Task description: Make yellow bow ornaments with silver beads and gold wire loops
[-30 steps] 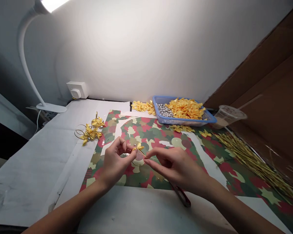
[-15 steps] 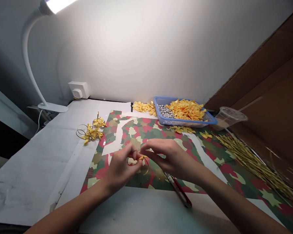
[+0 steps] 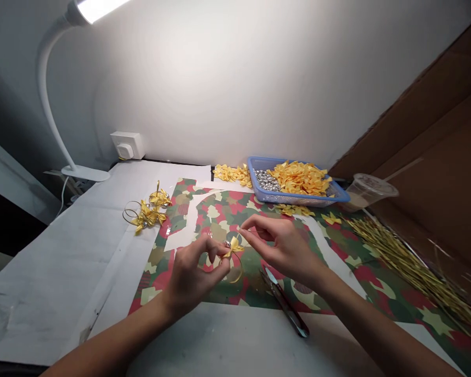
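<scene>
My left hand pinches a yellow ribbon bow between thumb and fingertips. Against the bow sits a small silver bell, and a thin gold cord loop hangs below it. To the right and slightly higher, my right hand has thumb and forefinger pressed together on a thin strand just above the bow. Under the right hand lies a U-shaped metal tool, like thread snips or tweezers, on the patterned sheet.
Finished-looking bows with loops lie on the left. A blue basket of silver bells and yellow bows stands at the back, beside a plastic cup. Gold cords lie right. A lamp rises at the left.
My right hand has drawn up and away from the left fingertips, showing more of the bow and the bell. The left hand stays nearly in place, still pinching the bow.
</scene>
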The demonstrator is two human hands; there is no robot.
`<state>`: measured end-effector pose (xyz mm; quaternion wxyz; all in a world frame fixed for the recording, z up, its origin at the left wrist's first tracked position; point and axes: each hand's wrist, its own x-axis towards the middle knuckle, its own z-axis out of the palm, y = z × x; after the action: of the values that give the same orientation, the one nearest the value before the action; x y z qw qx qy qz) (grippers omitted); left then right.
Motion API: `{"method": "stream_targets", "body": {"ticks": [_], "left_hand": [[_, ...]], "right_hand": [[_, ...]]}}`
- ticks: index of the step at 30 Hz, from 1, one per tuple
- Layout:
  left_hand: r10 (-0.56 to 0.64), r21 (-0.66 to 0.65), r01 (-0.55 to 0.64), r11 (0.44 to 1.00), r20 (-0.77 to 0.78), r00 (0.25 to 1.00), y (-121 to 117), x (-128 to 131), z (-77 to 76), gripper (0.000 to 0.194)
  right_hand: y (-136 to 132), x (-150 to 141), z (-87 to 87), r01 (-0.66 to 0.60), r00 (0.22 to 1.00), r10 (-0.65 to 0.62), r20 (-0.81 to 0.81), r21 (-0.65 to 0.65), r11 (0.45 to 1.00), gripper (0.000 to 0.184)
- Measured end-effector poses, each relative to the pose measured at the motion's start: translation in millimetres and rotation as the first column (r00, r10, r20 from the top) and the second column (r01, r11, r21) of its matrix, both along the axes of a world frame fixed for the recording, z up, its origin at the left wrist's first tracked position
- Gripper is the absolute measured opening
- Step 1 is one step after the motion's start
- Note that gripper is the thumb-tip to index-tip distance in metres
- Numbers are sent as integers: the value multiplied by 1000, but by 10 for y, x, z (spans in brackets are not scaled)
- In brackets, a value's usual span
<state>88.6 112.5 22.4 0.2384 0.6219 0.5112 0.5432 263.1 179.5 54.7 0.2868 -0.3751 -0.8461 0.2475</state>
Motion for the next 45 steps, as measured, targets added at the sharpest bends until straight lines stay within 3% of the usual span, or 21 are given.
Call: {"method": "stream_targets", "body": {"ticks": [3, 8, 16, 26, 30, 35, 45], "left_hand": [[39, -55, -34, 998, 99, 994, 24, -15, 11, 29], [62, -268, 63, 961, 432, 900, 88, -36, 10, 39], [75, -348, 127, 929, 510, 857, 130, -27, 72, 41], [63, -408, 191, 893, 532, 845, 135, -26, 32, 41], [98, -419, 162, 894, 535, 839, 146, -39, 41, 42], [139, -442, 149, 885, 555, 820, 165, -63, 54, 44], [152, -484, 249, 839, 648, 746, 199, -92, -20, 46]], "right_hand": [[-88, 58, 17, 29, 999, -30, 16, 50, 998, 19], [-291, 81, 34, -59, 998, 51, 46, 187, 981, 17], [-453, 11, -82, -185, 973, 133, 187, 297, 937, 27], [-373, -36, 168, -193, 977, 204, -55, 166, 967, 16], [-365, -29, 177, -229, 973, 228, 29, 175, 958, 18], [-418, 18, 66, -264, 956, 232, 178, 186, 946, 20], [-373, 86, -60, -139, 965, 144, 221, -34, 990, 24]]}}
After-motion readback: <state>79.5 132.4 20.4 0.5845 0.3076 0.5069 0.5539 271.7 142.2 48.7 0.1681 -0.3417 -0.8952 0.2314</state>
